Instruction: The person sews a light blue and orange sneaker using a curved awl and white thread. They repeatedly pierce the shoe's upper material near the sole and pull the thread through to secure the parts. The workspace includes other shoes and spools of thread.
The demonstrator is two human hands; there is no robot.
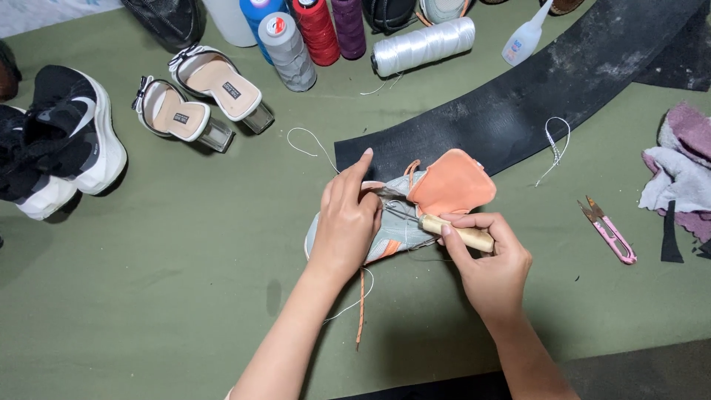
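Note:
A pale green and orange sneaker lies on its side in the middle of the green table, its orange tongue folded outward. My left hand presses down on the sneaker and grips it, forefinger stretched out. My right hand holds an awl by its wooden handle, the metal tip pointing left into the shoe's upper. An orange lace and a white thread trail from the shoe toward me.
A long black rubber strip curves behind the shoe. Pink thread snips lie right, cloths beyond them. Several thread spools, a glue bottle, clear-heeled sandals and black-white sneakers lie at back and left.

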